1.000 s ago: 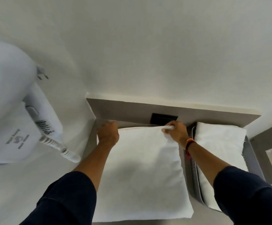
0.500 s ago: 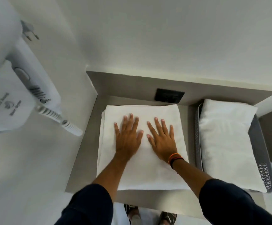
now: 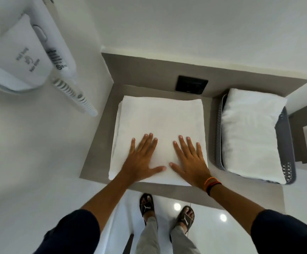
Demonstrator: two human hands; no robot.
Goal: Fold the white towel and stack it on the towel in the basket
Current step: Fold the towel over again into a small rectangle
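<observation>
A white towel (image 3: 160, 121) lies folded into a thick rectangle on the grey counter (image 3: 97, 140). My left hand (image 3: 141, 158) and my right hand (image 3: 191, 160) both rest flat on its near half, fingers spread, thumbs almost touching. Neither hand grips anything. To the right stands a grey perforated basket (image 3: 286, 143) with another folded white towel (image 3: 249, 132) lying in it.
A white wall-mounted hair dryer (image 3: 29, 50) with a coiled cord hangs at the upper left. A black wall socket (image 3: 192, 85) sits behind the towel. White walls close in the counter at the left and back. My sandalled feet (image 3: 167, 211) stand below the counter's front edge.
A second ago my hands held the towel's far edge. They have since let go, laid flat on the folded towel, and slid toward its near edge, spreading apart.
</observation>
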